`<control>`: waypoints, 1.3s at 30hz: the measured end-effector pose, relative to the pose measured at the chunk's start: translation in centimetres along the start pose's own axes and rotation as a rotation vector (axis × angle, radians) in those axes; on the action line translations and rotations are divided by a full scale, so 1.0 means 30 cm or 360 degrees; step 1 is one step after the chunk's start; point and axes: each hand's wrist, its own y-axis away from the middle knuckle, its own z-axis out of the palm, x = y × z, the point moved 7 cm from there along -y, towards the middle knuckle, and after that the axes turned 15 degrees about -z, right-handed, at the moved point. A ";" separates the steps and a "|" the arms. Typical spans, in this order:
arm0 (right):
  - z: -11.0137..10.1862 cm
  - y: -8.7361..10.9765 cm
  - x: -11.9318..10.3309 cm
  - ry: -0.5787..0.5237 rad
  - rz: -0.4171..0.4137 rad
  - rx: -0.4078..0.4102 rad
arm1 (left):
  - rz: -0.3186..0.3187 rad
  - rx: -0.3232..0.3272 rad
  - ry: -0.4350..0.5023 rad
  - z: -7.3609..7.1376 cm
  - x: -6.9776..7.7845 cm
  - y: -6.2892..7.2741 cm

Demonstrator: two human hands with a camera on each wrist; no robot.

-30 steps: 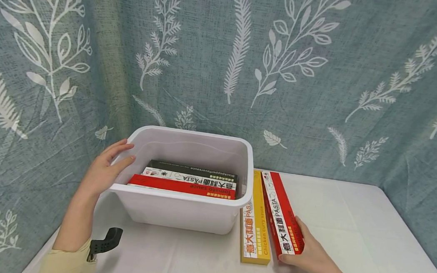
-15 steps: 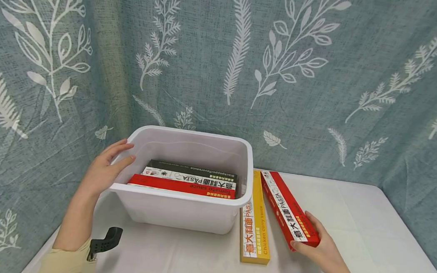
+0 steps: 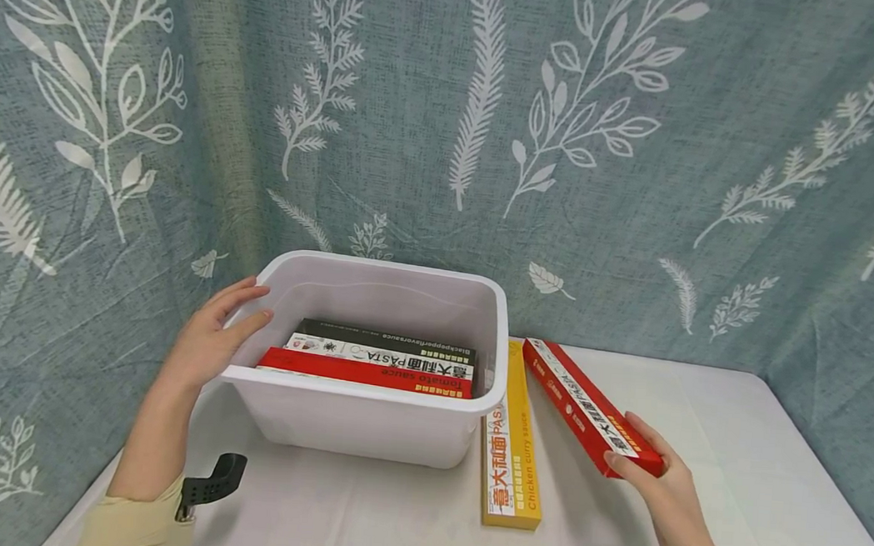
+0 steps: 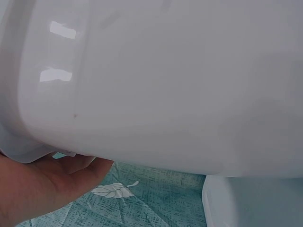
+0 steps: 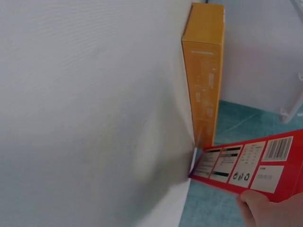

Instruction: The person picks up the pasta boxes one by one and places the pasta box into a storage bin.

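A white plastic storage bin (image 3: 353, 422) stands left of centre. My left hand (image 3: 211, 338) holds its left rim; the left wrist view shows fingers (image 4: 90, 172) below the lip of the bin wall (image 4: 165, 94). Inside lie a black pepper sauce pasta box (image 3: 388, 337) and a red tomato sauce box (image 3: 371, 371), with a white printed side between them. My right hand (image 3: 668, 483) grips the near end of another red pasta box (image 3: 587, 403), raised and slanted, its far end low beside a yellow chicken curry pasta box (image 3: 512, 453). The right wrist view shows its barcode side (image 5: 236, 168).
The yellow box lies flat against the bin's right side. White cloth (image 3: 392, 521) covers the table, and a leaf-patterned curtain (image 3: 415, 138) hangs behind and at both sides. A black wrist mount (image 3: 214, 485) sticks out from the left sleeve (image 3: 139, 526).
My right hand has moved right and upward, swinging the near end of the red pasta box up and away from the yellow one. My left hand stays on the rim.
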 end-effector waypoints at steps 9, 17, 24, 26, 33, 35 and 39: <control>-0.037 0.009 0.012 -0.0331 0.0118 0.0096 | 0.0007 -0.0001 0.0002 -0.002 -0.002 -0.001; -0.065 0.021 -0.004 -0.0496 0.0053 0.0092 | 0.0003 -0.0011 0.0010 0.002 -0.006 -0.002; -0.083 0.022 -0.036 -0.0601 -0.0102 0.0094 | 0.0032 -0.0002 0.0029 0.003 -0.006 0.003; -0.088 0.022 -0.046 -0.0636 -0.0149 0.0099 | 0.0032 -0.0001 0.0029 0.004 -0.006 0.004; -0.100 0.028 -0.101 -0.0823 -0.0394 0.0097 | 0.0032 -0.0002 0.0031 0.007 -0.010 0.004; -0.100 0.031 -0.118 -0.0853 -0.0446 0.0093 | 0.0029 -0.0003 0.0033 0.007 -0.011 0.004; -0.094 0.040 -0.145 -0.0894 -0.0510 0.0087 | 0.0018 -0.0005 0.0034 0.009 -0.014 0.004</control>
